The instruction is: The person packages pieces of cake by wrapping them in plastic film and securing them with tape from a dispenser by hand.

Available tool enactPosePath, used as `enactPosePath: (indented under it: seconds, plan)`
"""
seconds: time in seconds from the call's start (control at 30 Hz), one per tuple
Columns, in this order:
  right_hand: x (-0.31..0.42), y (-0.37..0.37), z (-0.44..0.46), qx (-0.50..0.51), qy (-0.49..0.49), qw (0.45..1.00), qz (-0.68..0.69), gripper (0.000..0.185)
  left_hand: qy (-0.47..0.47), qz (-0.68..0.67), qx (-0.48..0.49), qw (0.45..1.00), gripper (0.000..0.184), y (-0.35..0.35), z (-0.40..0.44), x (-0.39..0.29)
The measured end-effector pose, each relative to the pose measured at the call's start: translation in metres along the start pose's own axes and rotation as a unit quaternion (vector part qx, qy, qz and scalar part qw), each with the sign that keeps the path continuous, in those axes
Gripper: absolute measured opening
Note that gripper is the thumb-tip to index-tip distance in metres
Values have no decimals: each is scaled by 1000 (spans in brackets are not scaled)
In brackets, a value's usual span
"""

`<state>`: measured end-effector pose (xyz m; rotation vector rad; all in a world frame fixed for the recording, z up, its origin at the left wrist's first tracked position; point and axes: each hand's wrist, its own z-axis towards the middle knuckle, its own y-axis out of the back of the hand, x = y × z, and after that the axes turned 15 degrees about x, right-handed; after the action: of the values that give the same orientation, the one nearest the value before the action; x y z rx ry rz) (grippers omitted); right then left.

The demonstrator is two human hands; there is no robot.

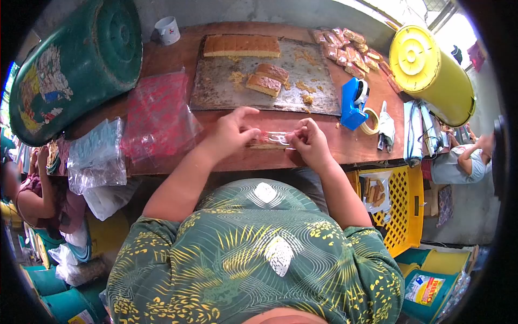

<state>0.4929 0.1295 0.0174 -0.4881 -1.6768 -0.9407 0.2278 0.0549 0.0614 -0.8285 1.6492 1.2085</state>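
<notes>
A slice of cake in a clear plastic wrapper with red print (274, 139) lies at the table's front edge, between my two hands. My left hand (231, 131) grips the wrapper's left end, its index finger lifted and the thumb at the plastic. At the right end, my right hand (312, 142) pinches the plastic between thumb and fingers. Just beyond is a worn metal tray (221, 89) with a long block of sponge cake (241, 46), two loose cake slices (264, 85) and crumbs.
Left of my hands lie red-printed plastic wrappers (156, 113) and clear bags (97, 151). To the right stand a blue tape dispenser (352, 105) and a tape roll (370, 121). Wrapped cakes (348, 51) are piled behind. A green bucket (75, 70) and a yellow bucket (431, 73) flank the table.
</notes>
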Motion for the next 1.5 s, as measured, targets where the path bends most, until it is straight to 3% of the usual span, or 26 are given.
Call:
enactPosePath:
  seconds: [0.07,0.1,0.2,0.3,0.4,0.43,0.5,0.6,0.8,0.9,1.0,1.03,1.13,1.2,1.27,1.4,1.43,1.5]
  plan:
    - [-22,1,4,0,62,997,39,7,-17,-136,16,990,40,5,8,36]
    - [-27,2,5,-1,93,994,58,7,-98,-210,42,972,26,3,15,60]
    - [-18,4,3,64,54,995,47,9,-64,-118,123,983,20,11,10,70]
    - [2,-2,-2,49,-9,996,74,11,-11,-185,92,978,17,7,-2,32]
    - [20,-2,-6,30,-40,999,5,15,-26,-83,-11,996,17,-1,-4,23]
    - [19,0,-6,23,-4,998,-53,14,-36,43,-48,997,16,-1,-6,21]
    - [15,7,-6,6,70,983,-168,14,-53,291,-118,948,17,3,-11,17]
    - [12,14,-10,2,95,960,-264,16,-18,356,-107,928,22,4,-22,8]
    - [13,21,0,9,-22,926,-378,22,44,360,-120,924,23,1,-13,41]
    - [9,16,-1,-13,78,926,-368,18,-5,318,-70,946,22,6,-10,31]
    - [10,7,-16,8,97,880,-465,18,-10,437,-20,899,24,-3,-16,27]
    - [23,4,-27,24,83,869,-487,19,-38,514,-37,856,23,-10,-22,25]
    - [19,-10,-40,9,102,868,-486,17,-59,536,-49,841,16,-29,-36,24]
    - [25,4,-30,52,75,859,-505,11,-16,511,14,860,12,-16,-22,22]
    - [35,11,-15,44,62,851,-519,22,28,483,71,872,12,5,-3,13]
    - [32,-5,-11,-3,61,828,-557,22,-44,590,-40,805,17,0,2,14]
    - [23,-12,-17,-22,77,826,-558,23,-34,587,-10,809,29,-8,-6,23]
    - [17,-24,-33,-44,96,819,-564,34,-37,506,-60,860,40,-32,-24,33]
